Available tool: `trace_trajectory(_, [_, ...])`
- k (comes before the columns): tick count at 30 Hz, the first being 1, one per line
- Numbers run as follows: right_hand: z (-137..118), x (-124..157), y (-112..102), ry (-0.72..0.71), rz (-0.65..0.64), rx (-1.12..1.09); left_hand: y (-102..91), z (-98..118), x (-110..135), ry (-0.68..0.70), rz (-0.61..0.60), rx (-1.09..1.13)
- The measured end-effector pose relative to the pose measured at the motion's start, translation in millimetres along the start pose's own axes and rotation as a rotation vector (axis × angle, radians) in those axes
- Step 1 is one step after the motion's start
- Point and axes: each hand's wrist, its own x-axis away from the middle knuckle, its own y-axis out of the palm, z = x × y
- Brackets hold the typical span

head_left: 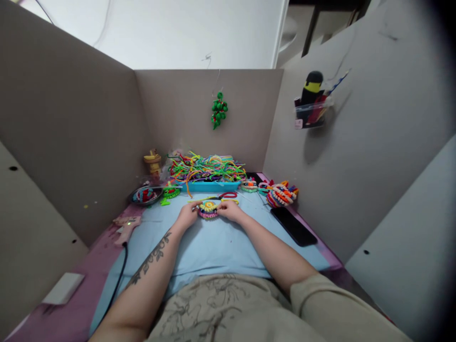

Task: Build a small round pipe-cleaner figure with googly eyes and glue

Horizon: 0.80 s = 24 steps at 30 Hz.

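Both hands meet over a small round pipe-cleaner piece (208, 209), yellow in the middle with a pink rim, lying on the light blue cloth (213, 247). My left hand (187, 216) pinches its left edge with curled fingers. My right hand (231, 210) grips its right edge, fingers closed. A yellow pipe cleaner runs from the piece toward my right hand. Red-handled scissors (228, 195) lie just beyond the piece.
A blue tray (213, 186) heaped with coloured pipe cleaners stands at the back. Finished woven pieces (282, 194) sit at the right, a dark bowl (146, 195) at the left. A black phone (293, 226) lies right, a glue gun (125, 227) left. Cardboard walls enclose the desk.
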Motion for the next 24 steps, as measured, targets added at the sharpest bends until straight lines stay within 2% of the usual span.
trace_trajectory(3, [0,0,-2,0.026,-0.011,-0.051,-3.4,-3,-1,-0.005,0.017,-0.014])
trace_trajectory(7, [-6,3,-9,0.035,-0.064,-0.150,-16.3,-10,-3,-0.068,0.139,0.009])
trace_trajectory(9, [-11,7,-12,0.012,-0.077,-0.173,-22.6,-7,0,-0.071,0.139,0.025])
trace_trajectory(14, [-28,14,-7,-0.109,-0.006,-0.147,-21.0,25,19,0.177,-0.093,0.167])
trace_trajectory(16, [-34,17,-2,-0.143,0.001,-0.146,-15.3,37,25,0.232,-0.173,0.220])
trace_trajectory(18, [-38,19,3,-0.164,-0.009,-0.141,-12.1,41,25,0.243,-0.197,0.263])
trace_trajectory(19, [-39,19,5,-0.175,-0.009,-0.134,-12.6,38,24,0.236,-0.180,0.273])
trace_trajectory(21, [-39,20,8,-0.197,0.002,-0.121,-18.9,26,17,0.175,-0.065,0.264])
trace_trajectory(22, [-38,19,8,-0.204,0.007,-0.120,-24.3,17,13,0.111,0.033,0.241])
trace_trajectory(24, [-36,18,7,-0.200,0.020,-0.127,-37.4,-3,4,-0.109,0.271,0.166])
